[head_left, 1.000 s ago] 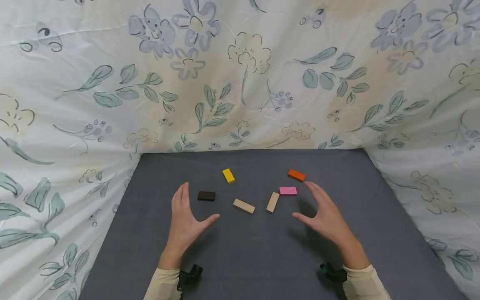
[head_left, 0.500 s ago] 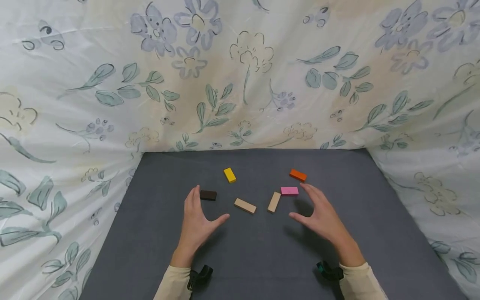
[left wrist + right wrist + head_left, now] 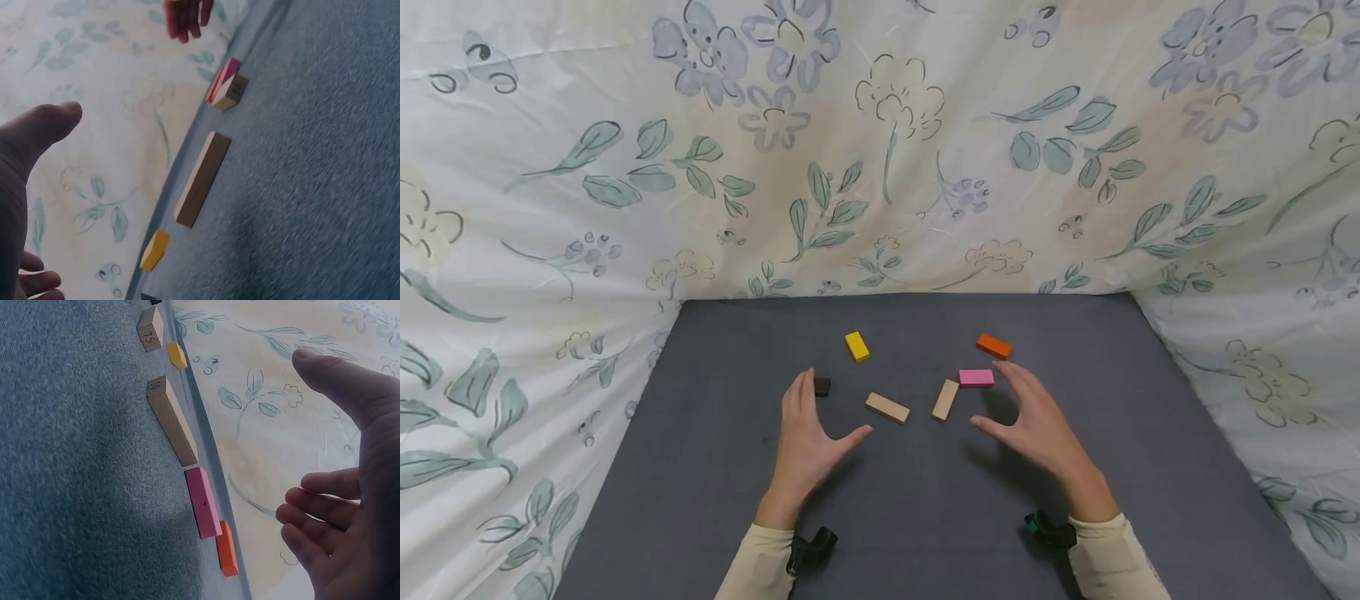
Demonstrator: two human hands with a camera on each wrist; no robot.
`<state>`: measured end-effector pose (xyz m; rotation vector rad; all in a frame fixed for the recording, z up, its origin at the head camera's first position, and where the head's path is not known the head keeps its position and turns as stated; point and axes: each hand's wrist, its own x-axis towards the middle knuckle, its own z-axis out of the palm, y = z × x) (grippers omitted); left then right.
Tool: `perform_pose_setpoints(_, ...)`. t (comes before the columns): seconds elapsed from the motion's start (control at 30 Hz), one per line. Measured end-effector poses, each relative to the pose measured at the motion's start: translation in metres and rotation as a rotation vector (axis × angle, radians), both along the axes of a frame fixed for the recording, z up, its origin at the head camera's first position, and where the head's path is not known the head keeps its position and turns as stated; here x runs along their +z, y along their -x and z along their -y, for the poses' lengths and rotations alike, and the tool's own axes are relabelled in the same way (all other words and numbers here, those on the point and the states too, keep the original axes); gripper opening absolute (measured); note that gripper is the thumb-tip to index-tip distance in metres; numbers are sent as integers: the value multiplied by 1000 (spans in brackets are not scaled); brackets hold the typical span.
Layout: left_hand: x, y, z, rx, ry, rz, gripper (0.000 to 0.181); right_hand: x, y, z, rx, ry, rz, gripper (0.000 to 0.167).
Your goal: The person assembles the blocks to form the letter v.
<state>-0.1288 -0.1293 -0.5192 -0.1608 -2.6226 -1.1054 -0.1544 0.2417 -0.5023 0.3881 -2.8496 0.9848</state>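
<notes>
My left hand [image 3: 811,450] hovers over the cloth with thumb spread from straight fingers, holding nothing. Its fingers partly hide a dark brown block [image 3: 823,387]. To its right lies a plain wooden block [image 3: 887,407]. My right hand [image 3: 1045,425], also spread and holding nothing, is nearest a pink block [image 3: 976,378]. A second wooden block [image 3: 945,400] lies slanted, its far end by the pink one. An orange block [image 3: 994,346] and a yellow block [image 3: 857,346] lie farther back. In the right wrist view, the wooden block [image 3: 172,422] bears the number 50 on its end.
A dark grey cloth [image 3: 910,508] covers the table. White floral fabric [image 3: 895,167] hangs behind it and along both sides. Black wrist straps with cameras [image 3: 812,550] sit on both forearms.
My left hand has moved right and now covers part of the dark brown block. My right hand has shifted slightly left. The blocks stay in place on the cloth.
</notes>
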Motion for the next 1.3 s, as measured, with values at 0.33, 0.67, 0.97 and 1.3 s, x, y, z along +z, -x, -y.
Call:
perform_pose_setpoints(0.33,-3,-1,-7,3,-20,-8,124,-3,-1,6,21,11,-3,91)
perform_pose_setpoints(0.67,-6,-1,-8,-4,-13,10,124,-5,-2,8,32,-9,-16,93)
perform_pose_setpoints(0.97,-8,-3,-15,-8,5,44,122,-6,-1,13,44,-17,4,94)
perform_pose_setpoints(1.3,-11,-2,-27,-2,-6,34,120,-6,4,18,49,-16,16,95)
